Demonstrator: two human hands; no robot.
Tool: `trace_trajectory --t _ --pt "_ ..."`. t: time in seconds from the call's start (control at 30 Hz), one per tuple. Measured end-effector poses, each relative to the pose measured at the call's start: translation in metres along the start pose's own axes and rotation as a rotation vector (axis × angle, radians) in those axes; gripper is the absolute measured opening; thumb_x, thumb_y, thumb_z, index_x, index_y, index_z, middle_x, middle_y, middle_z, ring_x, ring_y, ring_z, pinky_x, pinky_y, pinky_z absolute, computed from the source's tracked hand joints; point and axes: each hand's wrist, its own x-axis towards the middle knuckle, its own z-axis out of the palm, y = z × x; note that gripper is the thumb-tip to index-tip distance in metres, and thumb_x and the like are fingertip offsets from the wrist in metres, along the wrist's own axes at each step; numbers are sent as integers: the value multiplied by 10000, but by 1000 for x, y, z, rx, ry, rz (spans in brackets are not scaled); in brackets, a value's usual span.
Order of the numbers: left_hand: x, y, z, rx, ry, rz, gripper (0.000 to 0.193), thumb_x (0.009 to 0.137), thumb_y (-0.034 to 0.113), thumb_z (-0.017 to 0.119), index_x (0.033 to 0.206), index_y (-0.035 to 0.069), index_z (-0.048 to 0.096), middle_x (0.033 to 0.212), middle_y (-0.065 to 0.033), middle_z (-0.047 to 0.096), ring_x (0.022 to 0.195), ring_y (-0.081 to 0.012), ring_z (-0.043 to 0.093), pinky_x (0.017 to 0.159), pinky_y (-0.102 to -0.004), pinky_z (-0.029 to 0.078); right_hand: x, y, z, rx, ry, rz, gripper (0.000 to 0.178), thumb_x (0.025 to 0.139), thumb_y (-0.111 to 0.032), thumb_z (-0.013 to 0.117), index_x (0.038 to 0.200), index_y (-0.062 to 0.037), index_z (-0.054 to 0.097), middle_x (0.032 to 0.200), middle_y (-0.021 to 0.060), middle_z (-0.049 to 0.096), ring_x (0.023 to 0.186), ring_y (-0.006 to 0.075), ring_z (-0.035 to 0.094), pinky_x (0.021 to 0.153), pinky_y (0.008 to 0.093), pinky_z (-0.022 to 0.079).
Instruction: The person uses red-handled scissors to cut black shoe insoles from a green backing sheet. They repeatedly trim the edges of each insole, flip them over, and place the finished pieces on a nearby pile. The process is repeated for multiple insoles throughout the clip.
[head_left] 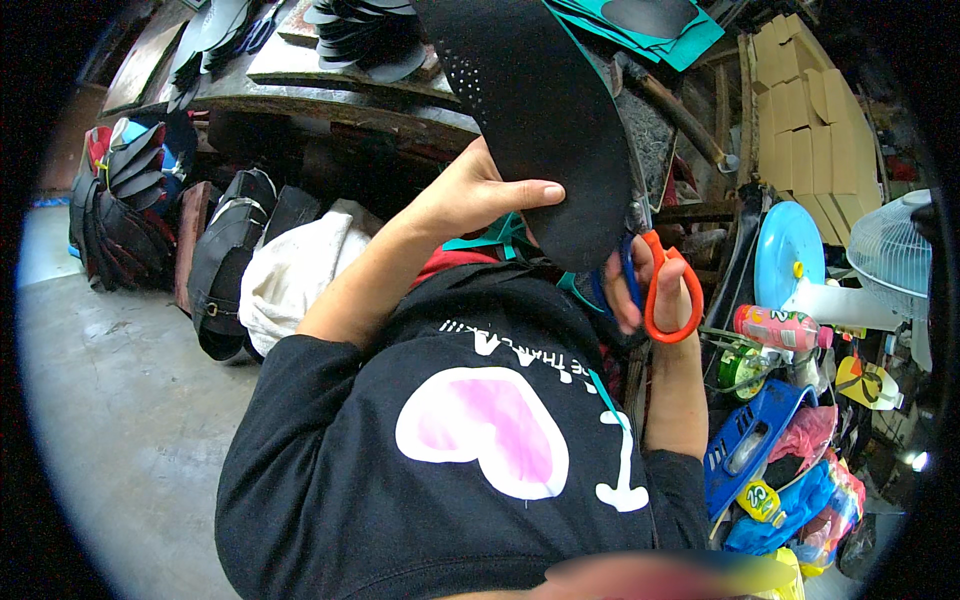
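A black insole-shaped piece (545,130) with small perforations is raised in front of my chest. My left hand (490,195) grips its left side, thumb laid flat on the black face and the other fingers hidden behind. Along its right edge lie the blades of a pair of scissors (668,310), which have one orange and one dark blue handle loop. My right hand (640,285) has its fingers through those loops. A thin teal rim shows along part of the piece's edge. Teal offcuts (495,238) hang behind it, and a teal sliver (606,398) rests on my black shirt.
A worn workbench (330,95) ahead carries a stack of black sole pieces (372,40). Teal sheets (640,25) lie at the far right, near a hammer-like tool (690,120). Cardboard boxes (805,130), a fan (895,250) and a blue basket (750,445) crowd the right side.
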Motion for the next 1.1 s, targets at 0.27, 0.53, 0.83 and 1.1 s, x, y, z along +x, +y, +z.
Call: trace_trajectory --t 0.27,0.53,0.83,1.1 --pt "0 -5 0 -32 -92 -43 434 762 69 729 1154 -26 567 1068 -91 639 966 -178 605 873 -319 479 -4 5 -6 -53 32 8 974 690 -870 362 1006 38 518 587 59 524 528 148 521 536 233 423" --pt "-5 0 -7 -62 -147 -240 435 757 78 735 1155 -5 577 1051 -73 646 945 -155 606 860 -312 481 -3 -2 -9 -167 -6 67 946 656 -890 375 914 6 533 496 22 478 440 107 466 443 219 364" --pt "-5 -4 -11 12 -280 -225 539 715 151 791 1164 -34 558 1044 -105 645 948 -172 597 867 -322 479 4 4 0 -139 98 -23 915 663 -873 409 874 10 521 461 0 442 369 76 408 362 204 309" --pt "22 11 -1 -151 321 189 489 808 113 704 1209 -24 459 1030 -119 626 889 -186 632 791 -326 529 5 3 -12 -291 -16 136 963 680 -863 398 975 41 549 626 59 571 525 108 553 502 202 429"
